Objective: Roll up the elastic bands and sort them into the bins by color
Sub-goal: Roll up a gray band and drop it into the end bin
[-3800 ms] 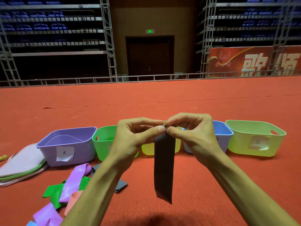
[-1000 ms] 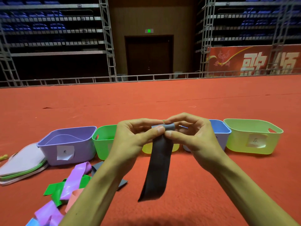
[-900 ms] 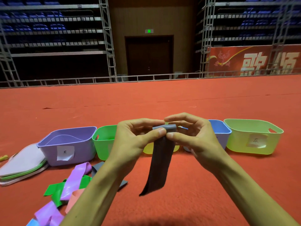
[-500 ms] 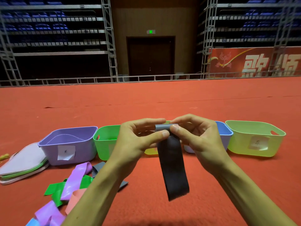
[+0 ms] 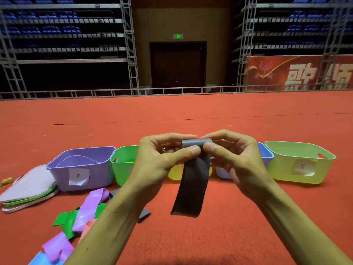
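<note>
Hanging between both hands (image 5: pixel 196 159), the grey band (image 5: pixel 193 184) is pinched at its rolled top.

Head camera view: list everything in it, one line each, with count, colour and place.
grey band: one, dark grey, hanging between both hands, top end rolled
bins: five, purple, green, yellow, blue, pale green, in a row on the floor
loose bands: a pile, purple, green, pink, blue, grey, lower left
lids: a stack, white and green, far left
floor: one, red
door: one, dark, back centre
banner: one, red, back right
hands: two, left and right, each pinching the grey band's rolled end
</note>
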Tool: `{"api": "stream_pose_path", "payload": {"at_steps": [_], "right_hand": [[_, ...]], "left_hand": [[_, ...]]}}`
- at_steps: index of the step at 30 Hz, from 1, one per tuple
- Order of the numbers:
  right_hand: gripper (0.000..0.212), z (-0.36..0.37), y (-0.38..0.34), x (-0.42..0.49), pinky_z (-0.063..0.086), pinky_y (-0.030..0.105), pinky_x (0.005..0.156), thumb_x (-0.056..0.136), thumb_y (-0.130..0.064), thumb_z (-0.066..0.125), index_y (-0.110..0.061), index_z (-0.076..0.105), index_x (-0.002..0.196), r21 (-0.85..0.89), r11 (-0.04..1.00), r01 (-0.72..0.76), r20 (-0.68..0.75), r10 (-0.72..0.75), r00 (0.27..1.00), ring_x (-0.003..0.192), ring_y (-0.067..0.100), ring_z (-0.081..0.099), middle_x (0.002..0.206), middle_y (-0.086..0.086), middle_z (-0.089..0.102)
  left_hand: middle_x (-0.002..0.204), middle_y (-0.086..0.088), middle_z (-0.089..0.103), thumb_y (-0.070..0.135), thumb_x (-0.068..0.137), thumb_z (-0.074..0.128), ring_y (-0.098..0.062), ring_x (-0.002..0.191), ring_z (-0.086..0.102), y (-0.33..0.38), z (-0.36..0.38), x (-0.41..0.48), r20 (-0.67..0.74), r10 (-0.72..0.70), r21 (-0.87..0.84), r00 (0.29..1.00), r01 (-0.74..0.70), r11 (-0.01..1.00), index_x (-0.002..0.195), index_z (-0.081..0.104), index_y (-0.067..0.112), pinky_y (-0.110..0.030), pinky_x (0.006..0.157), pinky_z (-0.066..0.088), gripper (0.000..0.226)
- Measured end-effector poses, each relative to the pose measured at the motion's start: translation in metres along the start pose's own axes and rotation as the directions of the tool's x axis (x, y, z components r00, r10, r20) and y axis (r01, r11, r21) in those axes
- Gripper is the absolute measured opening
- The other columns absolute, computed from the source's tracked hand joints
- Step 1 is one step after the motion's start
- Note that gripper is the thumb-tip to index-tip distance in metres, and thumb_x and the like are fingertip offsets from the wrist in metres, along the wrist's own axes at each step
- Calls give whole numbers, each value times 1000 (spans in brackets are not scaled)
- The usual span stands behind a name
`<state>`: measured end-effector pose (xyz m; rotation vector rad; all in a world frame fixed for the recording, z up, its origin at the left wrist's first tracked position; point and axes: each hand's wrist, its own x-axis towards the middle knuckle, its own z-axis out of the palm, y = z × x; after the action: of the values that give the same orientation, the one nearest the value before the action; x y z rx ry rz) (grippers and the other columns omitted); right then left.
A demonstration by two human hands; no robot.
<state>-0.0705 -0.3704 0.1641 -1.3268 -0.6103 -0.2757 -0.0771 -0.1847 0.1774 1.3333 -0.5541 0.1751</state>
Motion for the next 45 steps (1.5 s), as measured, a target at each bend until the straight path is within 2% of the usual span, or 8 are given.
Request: {"api": "stream_pose_path", "payload": {"at_steps": [7, 13, 17, 23, 27, 36, 43, 45], "right_hand": [[25, 3, 5, 1, 60, 39, 75, 81, -12, 74, -1, 72, 104, -63, 997, 32, -38, -34, 999, 87, 27, 73, 98, 20, 78], [27, 5, 4, -3, 61, 40, 79, 82, -7, 74, 2, 70, 107, -92, 993, 71, -26, -74, 997, 90, 28, 76, 97, 17, 79], [27, 4, 2, -3, 61, 48, 79, 81, -7, 78, -1, 71, 107, -124, 990, 67, -18, -70, 997, 91, 31, 76, 97, 15, 79], [25, 3, 4, 1, 56, 31, 60, 85, -17, 78, 0, 75, 104, -91, 996, 3, -6, -3, 1000, 76, 27, 67, 91, 24, 76], [26, 2, 6, 1, 56, 28, 64, 85, -18, 73, 0, 77, 104, -89, 996, 27, -23, -29, 999, 81, 25, 69, 95, 18, 78], [23, 2, 3, -6, 61, 34, 79, 83, -9, 73, -3, 76, 106, -128, 982, 142, -52, -149, 987, 87, 23, 75, 93, 15, 79], [25, -4, 3, 0, 62, 39, 78, 82, -8, 75, -10, 78, 106, -92, 993, 73, 11, -72, 997, 93, 31, 76, 101, 15, 79], [23, -1, 3, 0, 59, 34, 66, 84, -19, 76, -9, 77, 105, -82, 996, 33, 18, -32, 999, 86, 30, 73, 100, 12, 79]], "left_hand": [[107, -14, 78, 6, 71, 81, -23, 99, 73, -2, -3, -2, -2, -28, 12, 1000, 28, 1000, 107, 76, 11, -31, 91, 59, 36], [97, -17, 77, 19, 69, 80, -22, 92, 74, 2, -2, -2, -55, -95, -24, 994, 94, 995, 95, 76, 3, -29, 77, 59, 32], [96, -14, 78, 13, 68, 89, -21, 91, 74, 2, -4, -2, -59, -69, 2, 996, 69, 998, 89, 80, 14, -29, 78, 58, 22], [92, -15, 78, 6, 67, 82, -22, 86, 75, 1, -5, -1, -62, -31, -25, 998, 30, 999, 85, 80, 16, -25, 77, 57, 21], [102, -17, 78, 7, 64, 87, -25, 97, 74, 1, -5, -3, -35, -71, -36, 997, 70, 997, 96, 79, 15, -28, 85, 58, 34], [95, -12, 77, 14, 68, 78, -20, 89, 74, 1, 2, -4, -39, -155, -122, 987, 150, 981, 97, 77, 4, -26, 74, 59, 31], [95, -13, 79, 4, 65, 81, -19, 87, 75, 0, 1, -5, -42, -97, -88, 994, 93, 992, 95, 76, 7, -24, 74, 57, 31], [96, -16, 78, 2, 63, 89, -24, 90, 75, 0, -3, -4, -39, -58, -49, 998, 56, 997, 91, 79, 13, -27, 77, 59, 33]]}}
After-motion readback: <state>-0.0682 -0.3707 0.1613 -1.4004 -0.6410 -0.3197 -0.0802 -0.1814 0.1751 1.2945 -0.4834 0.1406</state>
